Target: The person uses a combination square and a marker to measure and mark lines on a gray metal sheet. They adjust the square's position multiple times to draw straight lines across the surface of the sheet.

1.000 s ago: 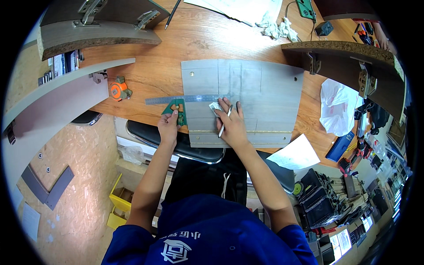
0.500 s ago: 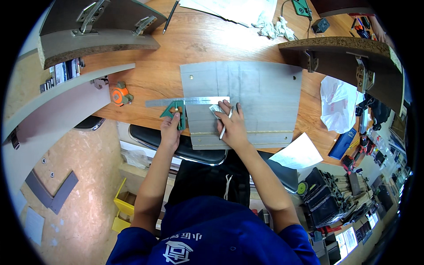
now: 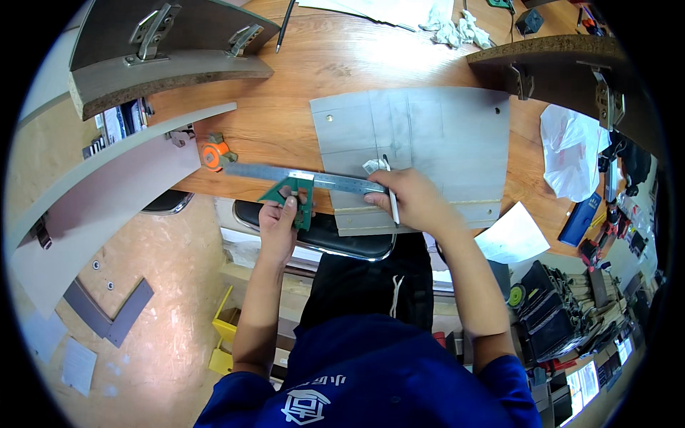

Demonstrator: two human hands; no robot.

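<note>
My left hand [image 3: 278, 230] is closed round the green head of a combination square [image 3: 304, 207], at the near left edge of a grey panel [image 3: 457, 135]. The square's steel blade [image 3: 339, 183] slants across the panel's left part, its left end out over the table and blurred. My right hand [image 3: 419, 201] pinches the blade's right end between thumb and fingers. A slim white pen [image 3: 393, 200] with a dark tip is also held in that hand, pointing away from me. Just beyond the fingers lies a small whitish scrap [image 3: 373, 165]. Thin dark lines and holes mark the panel.
An orange tape measure [image 3: 215, 153] stands on the wooden table [image 3: 342, 68], left of the square. Hinged boards [image 3: 171, 78] rise at both sides. To the right are a white plastic bag [image 3: 571, 153], a blue booklet [image 3: 579, 220] and a paper sheet [image 3: 512, 235]. White gloves [image 3: 457, 30] lie at the back.
The square's blade has tilted, its right end now nearer me. My right hand has gone from resting on the panel by the blade to gripping its end. The whole view has shifted.
</note>
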